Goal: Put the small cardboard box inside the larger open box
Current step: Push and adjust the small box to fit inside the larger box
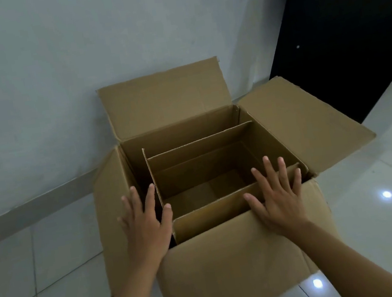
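Observation:
The larger open box (pixel 232 265) stands on the floor with its four flaps spread outward. The small cardboard box (pixel 201 173), open-topped and empty, sits inside it, its flaps standing upright. My left hand (pixel 145 222) hovers flat with fingers spread over the left near corner of the small box. My right hand (pixel 278 194) lies open, fingers spread, over the near right flap of the small box. Neither hand grips anything.
A pale wall (pixel 75 64) with a grey skirting board (pixel 34 210) runs just behind the boxes. A dark door (pixel 349 23) stands at the right. The floor is glossy white tile (pixel 389 208) with light reflections.

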Motion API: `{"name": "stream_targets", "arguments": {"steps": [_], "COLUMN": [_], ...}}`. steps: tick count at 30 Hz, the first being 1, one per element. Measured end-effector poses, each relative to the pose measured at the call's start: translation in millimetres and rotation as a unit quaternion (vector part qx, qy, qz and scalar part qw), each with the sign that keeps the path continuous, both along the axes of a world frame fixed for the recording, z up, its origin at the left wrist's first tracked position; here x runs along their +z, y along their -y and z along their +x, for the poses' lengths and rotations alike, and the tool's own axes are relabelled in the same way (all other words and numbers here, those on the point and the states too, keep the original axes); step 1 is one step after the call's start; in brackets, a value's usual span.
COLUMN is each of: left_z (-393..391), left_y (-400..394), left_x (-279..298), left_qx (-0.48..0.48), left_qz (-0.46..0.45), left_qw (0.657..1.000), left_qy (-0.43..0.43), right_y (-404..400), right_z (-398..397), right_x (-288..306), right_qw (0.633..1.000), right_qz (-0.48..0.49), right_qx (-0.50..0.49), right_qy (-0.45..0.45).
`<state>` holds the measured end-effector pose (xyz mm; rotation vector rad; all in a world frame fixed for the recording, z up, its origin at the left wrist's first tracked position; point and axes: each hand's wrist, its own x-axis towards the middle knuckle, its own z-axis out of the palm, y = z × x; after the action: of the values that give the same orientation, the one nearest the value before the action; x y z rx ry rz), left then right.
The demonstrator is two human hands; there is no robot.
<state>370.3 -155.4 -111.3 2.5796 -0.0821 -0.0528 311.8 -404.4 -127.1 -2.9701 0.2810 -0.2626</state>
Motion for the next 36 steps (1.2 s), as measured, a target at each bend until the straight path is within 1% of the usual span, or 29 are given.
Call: {"name": "stream_targets", "arguments": {"steps": [5, 9, 19, 23, 26, 30, 33, 36], "left_z": [20.2, 39.5, 72.3, 87.1, 93.3, 120.1, 163.8, 205.9], "left_y": [40.9, 64.5, 110.5, 142.6, 149.7, 154.5, 153.9, 158.4], "left_x": [1.3, 1.1, -2.3, -4.1, -0.4, 9.3, 14.5, 13.1], "left_qx": [-0.004, -0.008, -0.004, -0.011, -0.015, 0.03, 0.031, 0.031], "left_qz": [0.017, 0.009, 0.002, -0.007, -0.01, -0.016, 0.023, 0.034], "left_qw": [1.0, 1.0, 1.0, 1.0, 1.0, 0.999, 0.999, 0.999], "left_qy": [0.002, 0.007, 0.001, 0.004, -0.009, -0.016, -0.002, -0.01], "right_y": [44.1, 68.3, 118.7, 150.4, 160.8, 180.4, 193.1, 201.2], "right_z": [28.4, 48.8, 88.8, 106.7, 113.7, 121.9, 134.8, 145.0], "right_x": [5.0, 6.3, 9.3, 9.6, 13.8, 21.0, 20.8, 18.1], "right_qw": [0.999, 0.998, 0.996, 0.995, 0.996, 0.988, 0.982, 0.972], "right_qz": [0.002, -0.001, 0.013, 0.016, 0.041, 0.106, 0.099, 0.116], "right_qx": [0.007, 0.001, 0.009, 0.001, -0.007, -0.107, -0.163, -0.206], "right_qy": [-0.043, -0.069, -0.092, -0.099, -0.078, -0.019, -0.004, 0.004]}}
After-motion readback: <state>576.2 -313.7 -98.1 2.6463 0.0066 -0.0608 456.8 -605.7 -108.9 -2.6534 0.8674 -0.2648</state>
